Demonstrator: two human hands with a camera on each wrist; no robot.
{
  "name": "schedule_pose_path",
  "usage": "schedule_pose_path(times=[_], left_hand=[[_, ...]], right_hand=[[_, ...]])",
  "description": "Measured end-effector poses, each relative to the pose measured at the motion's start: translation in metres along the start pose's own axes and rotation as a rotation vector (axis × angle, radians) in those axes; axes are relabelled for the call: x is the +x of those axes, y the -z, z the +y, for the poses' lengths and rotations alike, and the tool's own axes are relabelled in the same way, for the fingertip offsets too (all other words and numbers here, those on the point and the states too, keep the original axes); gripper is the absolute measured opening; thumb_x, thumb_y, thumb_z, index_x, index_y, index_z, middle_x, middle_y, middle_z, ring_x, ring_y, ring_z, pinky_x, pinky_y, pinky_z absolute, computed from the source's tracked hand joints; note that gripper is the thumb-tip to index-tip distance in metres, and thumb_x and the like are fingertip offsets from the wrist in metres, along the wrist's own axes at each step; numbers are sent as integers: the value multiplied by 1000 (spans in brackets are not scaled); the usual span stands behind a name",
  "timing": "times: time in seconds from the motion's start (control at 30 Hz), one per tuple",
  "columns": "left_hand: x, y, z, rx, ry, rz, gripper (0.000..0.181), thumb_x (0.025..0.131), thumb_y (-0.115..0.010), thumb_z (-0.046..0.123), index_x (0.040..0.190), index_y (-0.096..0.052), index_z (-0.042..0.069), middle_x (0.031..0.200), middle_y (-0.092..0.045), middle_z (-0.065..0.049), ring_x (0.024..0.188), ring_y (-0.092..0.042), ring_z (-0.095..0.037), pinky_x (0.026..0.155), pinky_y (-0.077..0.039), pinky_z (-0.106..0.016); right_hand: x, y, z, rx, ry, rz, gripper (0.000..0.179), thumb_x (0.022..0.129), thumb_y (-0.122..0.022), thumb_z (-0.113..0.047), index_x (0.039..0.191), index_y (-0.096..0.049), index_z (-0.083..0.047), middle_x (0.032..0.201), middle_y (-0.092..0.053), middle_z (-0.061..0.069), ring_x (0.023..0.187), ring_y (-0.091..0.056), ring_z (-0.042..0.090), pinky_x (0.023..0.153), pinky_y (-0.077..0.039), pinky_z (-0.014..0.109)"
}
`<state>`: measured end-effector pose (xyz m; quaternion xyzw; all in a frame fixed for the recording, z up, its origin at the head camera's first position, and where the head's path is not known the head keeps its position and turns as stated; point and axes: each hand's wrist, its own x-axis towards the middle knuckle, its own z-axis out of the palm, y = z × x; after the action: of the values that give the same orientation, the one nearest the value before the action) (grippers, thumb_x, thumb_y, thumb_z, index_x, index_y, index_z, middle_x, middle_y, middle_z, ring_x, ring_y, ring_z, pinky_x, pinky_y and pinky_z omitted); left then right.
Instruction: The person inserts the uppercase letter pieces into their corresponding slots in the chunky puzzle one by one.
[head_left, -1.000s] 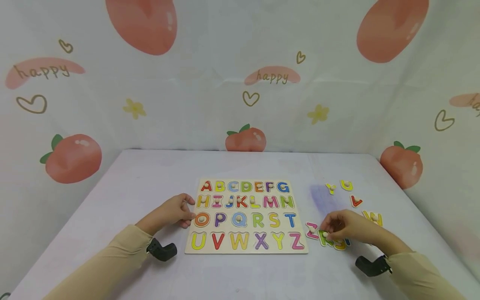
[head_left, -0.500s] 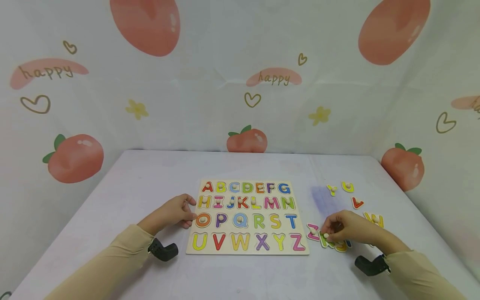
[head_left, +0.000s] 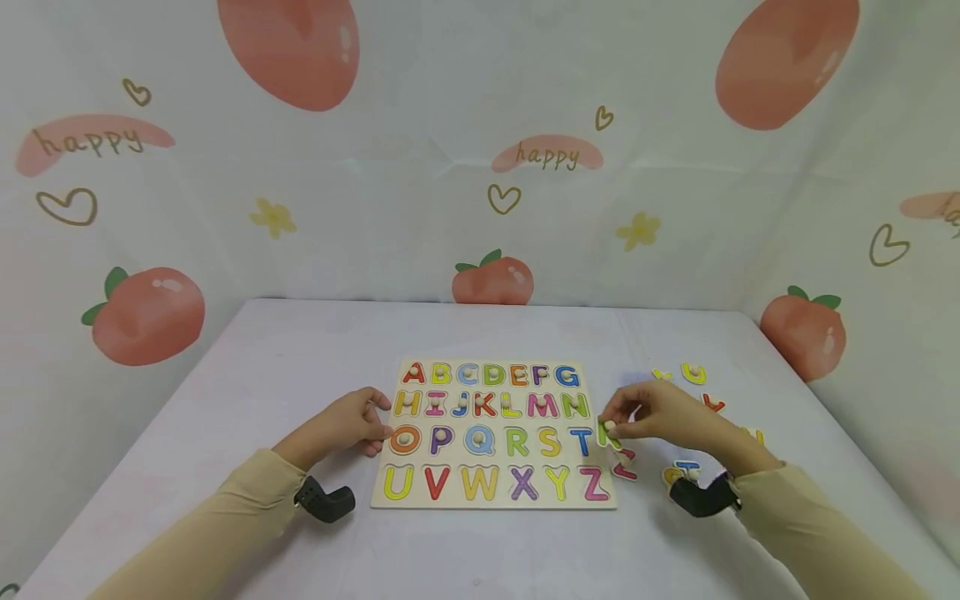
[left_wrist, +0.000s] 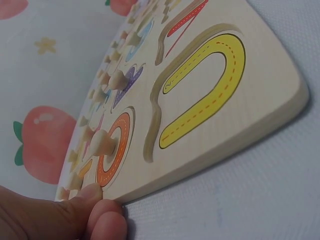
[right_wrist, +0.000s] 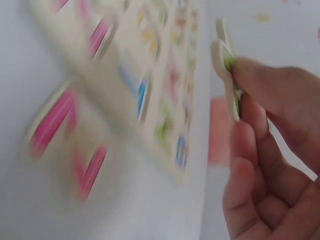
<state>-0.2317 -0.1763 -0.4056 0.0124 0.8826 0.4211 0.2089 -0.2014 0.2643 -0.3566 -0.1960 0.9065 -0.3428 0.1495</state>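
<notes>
A wooden alphabet puzzle board lies flat on the table. Along its left edge, my left hand holds it, with the thumb on the rim beside the orange O and the fingers against the side. My right hand pinches a green letter R piece by its knob, over the board's right edge next to the T recess. Seen edge-on in the right wrist view, the green letter piece is raised and tilted. Knobbed letters fill the upper rows up to Q; the recesses from R to Z hold no pieces.
Just right of the board lies a pink Z piece. A blue T piece overlaps a yellow-orange piece, partly hidden by the right wrist camera. Farther back are a yellow U and a red V.
My right hand has lifted the green R piece from the pile and carried it left to the board's edge, uncovering the blue T piece. The left hand stays in place.
</notes>
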Motion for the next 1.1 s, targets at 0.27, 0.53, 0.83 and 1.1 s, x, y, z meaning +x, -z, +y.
schedule_pose_path(times=[0.27, 0.53, 0.83, 1.1], left_hand=[[-1, -1, 0, -4, 1, -1, 41, 87, -69, 4, 120, -46, -2, 75, -58, -9, 57, -59, -13, 56, -54, -24], [-2, -1, 1, -1, 2, -3, 42, 87, -70, 5, 121, -46, -3, 75, -58, -9, 57, -59, -13, 56, -54, -24], [-2, 0, 2, 2, -1, -2, 42, 87, -70, 5, 120, -45, -3, 74, -59, -9, 57, -59, -13, 56, -54, -24], [-2, 0, -1, -4, -4, -2, 42, 87, -70, 5, 120, -45, -2, 74, -59, -9, 57, -59, -13, 56, -54, -24]], right_hand=[[45, -35, -38, 29, 69, -3, 10, 84, -76, -20, 92, -71, -16, 82, -64, -5, 77, -57, 14, 66, -49, 22], [71, -67, -46, 60, 105, -65, 7, 82, -76, -16, 88, -73, -18, 76, -64, -7, 73, -58, 10, 66, -49, 23], [80, -79, -38, 77, 87, -86, 8, 81, -77, -13, 86, -72, -14, 75, -64, -6, 72, -57, 9, 65, -49, 19], [84, -82, -38, 47, 77, -97, 7, 82, -77, -13, 87, -72, -14, 76, -63, -6, 73, -57, 10, 65, -47, 19]])
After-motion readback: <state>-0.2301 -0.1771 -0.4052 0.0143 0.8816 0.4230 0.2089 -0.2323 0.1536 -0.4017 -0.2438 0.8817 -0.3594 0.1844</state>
